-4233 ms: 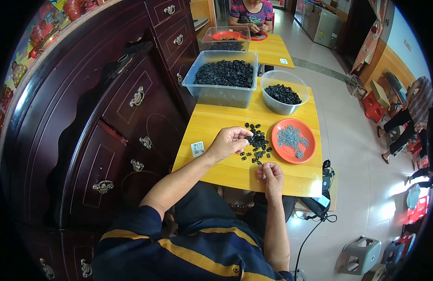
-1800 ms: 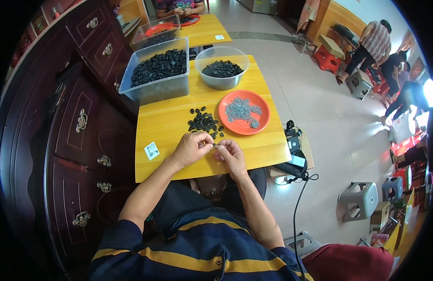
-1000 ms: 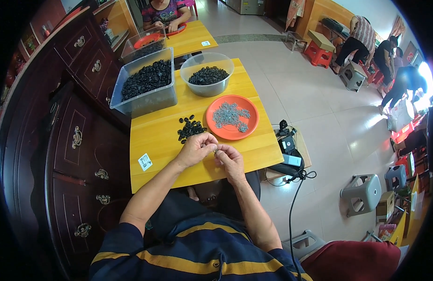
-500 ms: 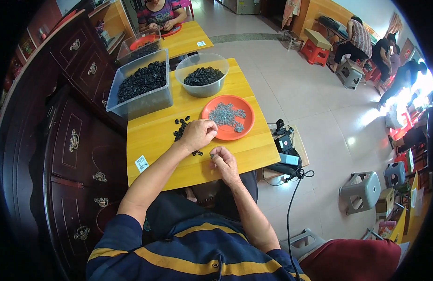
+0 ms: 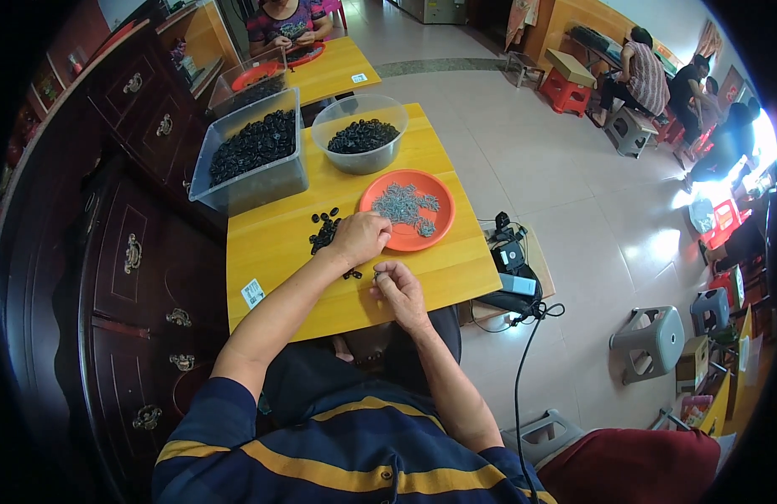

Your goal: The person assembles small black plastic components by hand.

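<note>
At the left rim of an orange plate is my left hand, its fingers curled and pinched together; whatever is between them is hidden. Small grey metal-looking pieces lie heaped on that plate. Closer to me, just above the table, my right hand has thumb and index finger pressed together on something too small to name. Loose black oval pieces are scattered left of my left hand, partly covered by it. A few more black pieces lie between my hands.
On the yellow table, a clear rectangular bin and a round translucent bowl hold many black pieces. A dark wooden cabinet borders the left. Cables and a power adapter sit right of the table. A co-worker sits beyond.
Both hands stay nearly where they were. My right hand's fingertips have shifted very slightly left and away from me, still pinched.
</note>
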